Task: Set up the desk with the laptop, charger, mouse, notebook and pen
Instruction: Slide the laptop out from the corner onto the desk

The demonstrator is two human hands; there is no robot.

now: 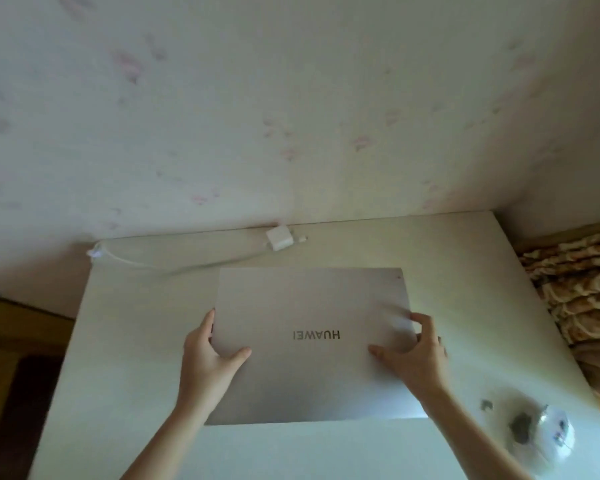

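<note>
Head view looks down on a pale desk (125, 341) set against a wall, where a closed silver laptop (312, 341) lies flat near the middle, its logo upside down to the wearer. The step in hand appears to be placing or squaring up the laptop. The left hand (208, 355) grips the left edge, thumb laid on the lid and fingers curled along and under the side. The right hand (414, 351) grips the right edge likewise, thumb (378, 351) on the lid and fingers bent over the rim; motion blur there hides exactly how they wrap. Both forearms reach in from below, roughly symmetrical, wrists slightly raised. A white charger (278, 238) sits at the back edge against the wall, just beyond the laptop, its cable (136, 259) trailing left. At the near right a blurred pale rounded thing, which may be the mouse (548, 433), lies apart from the laptop. No notebook or pen is in view. Next, the laptop probably needs turning so its hinge faces away, then opening, and the charger plugging in.
</note>
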